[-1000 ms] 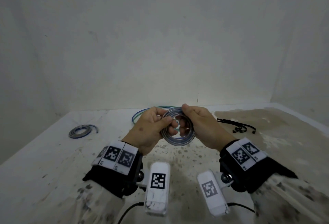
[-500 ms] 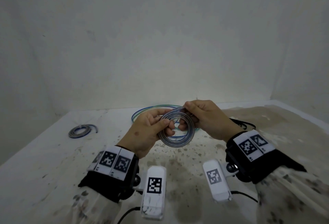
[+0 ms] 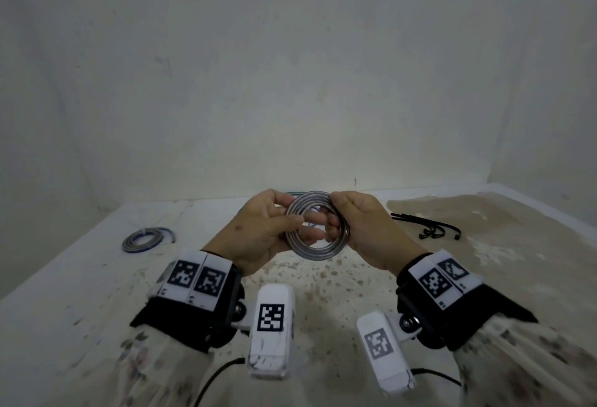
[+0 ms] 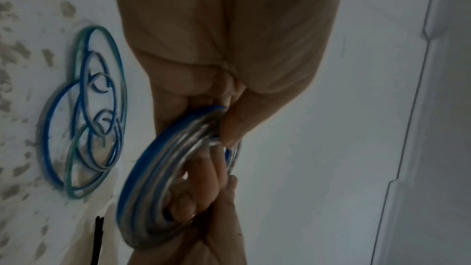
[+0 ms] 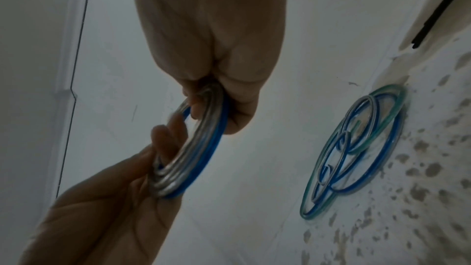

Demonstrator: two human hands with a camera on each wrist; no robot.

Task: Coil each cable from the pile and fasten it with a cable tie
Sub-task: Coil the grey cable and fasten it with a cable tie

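Both hands hold up a tight coil of silver and blue cable (image 3: 315, 246) above the table (image 3: 80, 277). My left hand (image 3: 268, 228) pinches its left side, thumb in front and fingers through the ring. My right hand (image 3: 361, 228) grips its right side, fingers curled round the strands. In the left wrist view the coil (image 4: 163, 170) is edge-on, blue strand outermost; in the right wrist view the coil (image 5: 201, 144) runs between both hands. The loose pile of blue and green cables (image 4: 84, 112) (image 5: 356, 148) lies on the table behind the hands, mostly hidden in the head view.
A coiled silver-blue cable (image 3: 147, 239) lies at the far left of the table. Black cable ties (image 3: 426, 228) lie to the right on a brown-stained patch. White walls close the table at the back and on both sides.
The hands have lifted the coil a little and turned it more face-on to the head camera. The right hand's grip has shifted round the coil's right side.
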